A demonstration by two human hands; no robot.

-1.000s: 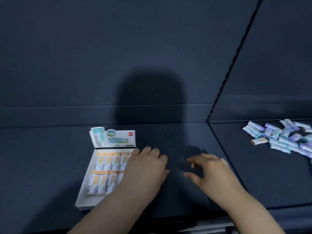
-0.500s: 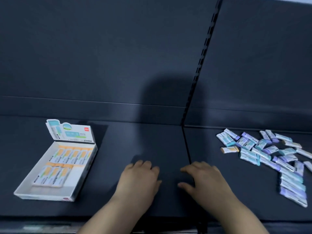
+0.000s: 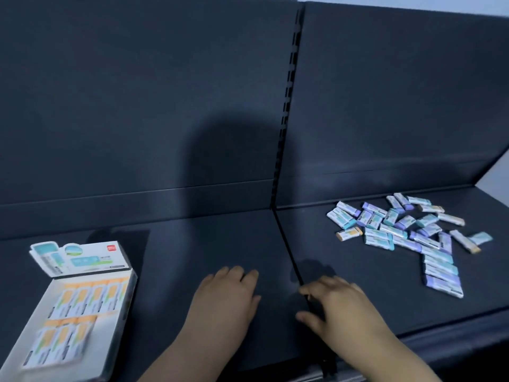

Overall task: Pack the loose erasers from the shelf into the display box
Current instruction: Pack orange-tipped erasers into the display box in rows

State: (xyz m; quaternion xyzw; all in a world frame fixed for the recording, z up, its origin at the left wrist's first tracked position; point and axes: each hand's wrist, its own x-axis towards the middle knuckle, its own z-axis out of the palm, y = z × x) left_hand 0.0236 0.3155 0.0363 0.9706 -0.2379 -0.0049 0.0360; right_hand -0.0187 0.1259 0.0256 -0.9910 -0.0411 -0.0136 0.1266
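- shelf [image 3: 192,244]: dark, two panels meeting at a seam [image 3: 286,257] that runs front to back; back wall upright behind.
- display box [image 3: 124,333]: white, on the left panel near the front edge, lid flap [image 3: 82,259] standing up at its far end; two rows of orange-banded erasers [image 3: 82,299] lie inside, blurred.
- loose erasers [image 3: 399,230]: a scattered pile of teal and purple sleeves on the right panel, well apart from the box.
- my left hand [image 3: 223,301]: palm down on the left panel, fingers relaxed, holding nothing.
- my right hand [image 3: 344,310]: over the seam, fingers loosely spread, holding nothing, short of the pile.
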